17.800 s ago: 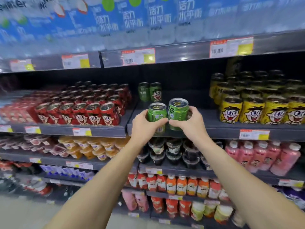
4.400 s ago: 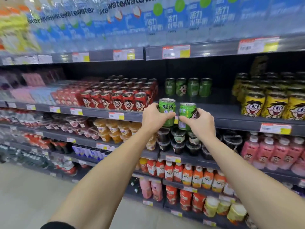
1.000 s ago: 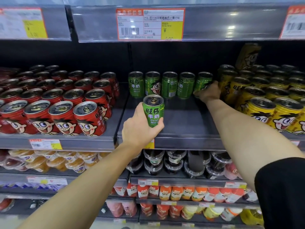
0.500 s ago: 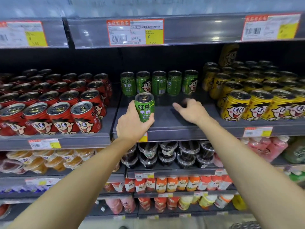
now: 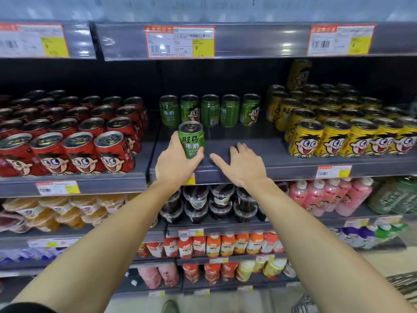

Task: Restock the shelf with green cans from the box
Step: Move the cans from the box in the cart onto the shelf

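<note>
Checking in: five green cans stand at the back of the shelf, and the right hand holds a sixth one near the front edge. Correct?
Not quite. The head view shows the sixth can in the left hand, not the right. The right hand is open and empty, next to it over the shelf. Five green cans do stand at the back.

We see a dark grey shelf point(image 5: 270, 152) at hand height. Five green cans point(image 5: 209, 110) stand upright in a row at its back, beyond both hands. Red cans point(image 5: 90, 143) fill the section left of the left hand; yellow cans point(image 5: 338, 136) right of the right hand.
</note>
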